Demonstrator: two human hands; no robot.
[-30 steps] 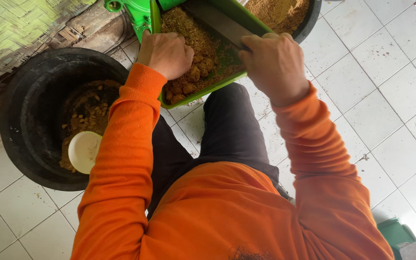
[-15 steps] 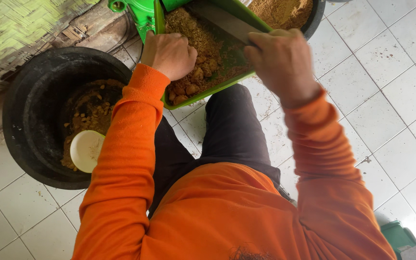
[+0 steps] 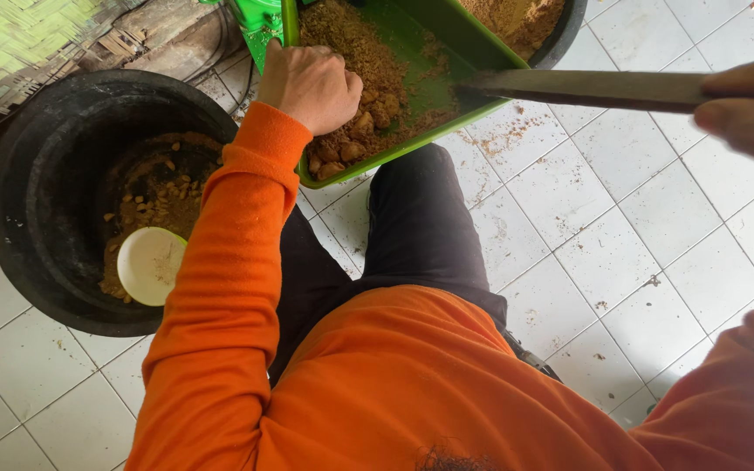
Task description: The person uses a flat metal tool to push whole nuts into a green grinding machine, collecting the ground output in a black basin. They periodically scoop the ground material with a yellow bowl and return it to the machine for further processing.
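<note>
Head view, looking down over orange sleeves and dark trousers. Left hand resting knuckles-up on the near rim of the green tray, fingers curled together into a loose fist over brown crumbly mash, seemingly to steady the tray and hold lumps back at its low corner. Right hand at frame edge, fingers wrapped shut around the end of a long flat blade, lifted clear of the mash. Blade's long axis near horizontal across the frame, free tip pointing left, just over the tray's right rim. Tray tilted over the knees, near corner hanging toward the black tub just beside the left leg, white bowl lying inside on more mash. White tiled floor below, speckled with crumbs.
</note>
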